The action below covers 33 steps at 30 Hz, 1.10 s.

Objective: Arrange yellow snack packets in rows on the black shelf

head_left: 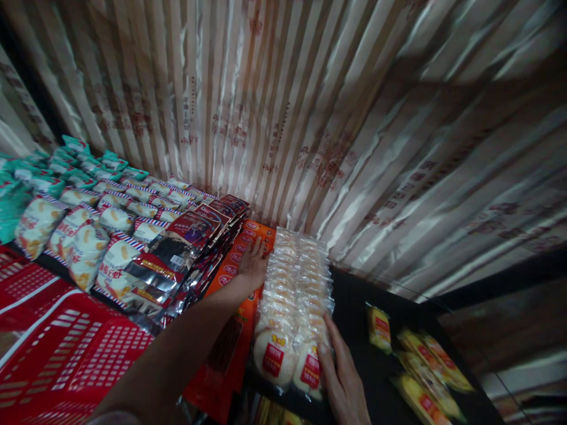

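Two columns of clear-wrapped round white crackers [292,295] with red labels lie overlapping on the black shelf. My left hand [252,265] rests flat over orange packets [228,271], its fingers stretched toward the back, beside the left column. At the front right corner of the columns is my right hand [343,378]. Its fingers lie extended along the side of the right column, touching the wrappers, and its thumb is at the front packet. Neither hand is closed around a packet.
To the left are dark red packets [190,236], white snack bags [117,260] and green bags [80,165]. A red plastic basket [88,348] stands at the lower left. Yellow packets [425,366] lie on the black shelf [354,295] at right. A pleated printed curtain [266,118] hangs behind.
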Each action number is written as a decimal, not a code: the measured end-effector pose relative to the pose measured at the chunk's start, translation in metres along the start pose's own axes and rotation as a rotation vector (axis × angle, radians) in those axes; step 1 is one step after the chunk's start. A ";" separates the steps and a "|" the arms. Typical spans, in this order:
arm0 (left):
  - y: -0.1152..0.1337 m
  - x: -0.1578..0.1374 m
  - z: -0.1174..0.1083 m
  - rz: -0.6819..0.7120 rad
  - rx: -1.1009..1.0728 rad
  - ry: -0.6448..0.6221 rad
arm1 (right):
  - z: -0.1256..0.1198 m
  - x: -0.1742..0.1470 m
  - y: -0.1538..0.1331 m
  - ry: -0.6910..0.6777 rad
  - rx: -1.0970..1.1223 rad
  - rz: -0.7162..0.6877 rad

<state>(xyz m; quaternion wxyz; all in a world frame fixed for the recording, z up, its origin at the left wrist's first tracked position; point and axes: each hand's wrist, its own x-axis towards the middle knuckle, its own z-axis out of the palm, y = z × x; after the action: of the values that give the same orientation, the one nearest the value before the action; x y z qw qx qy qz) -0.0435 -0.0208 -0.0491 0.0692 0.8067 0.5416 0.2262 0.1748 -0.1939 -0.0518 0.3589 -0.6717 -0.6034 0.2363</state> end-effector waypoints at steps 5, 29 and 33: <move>-0.005 0.003 0.002 0.057 0.085 -0.108 | 0.000 0.001 -0.001 -0.005 -0.007 0.000; 0.004 0.029 0.003 -0.051 0.085 -0.067 | -0.002 -0.001 0.003 -0.036 -0.003 0.032; 0.006 0.030 -0.003 -0.114 -0.188 0.002 | -0.001 0.000 0.004 -0.036 -0.005 0.033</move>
<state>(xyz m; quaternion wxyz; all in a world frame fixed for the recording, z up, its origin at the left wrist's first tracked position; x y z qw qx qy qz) -0.0306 0.0041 -0.0357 0.1565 0.7643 0.5631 0.2726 0.1776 -0.1938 -0.0542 0.3423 -0.6780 -0.5993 0.2527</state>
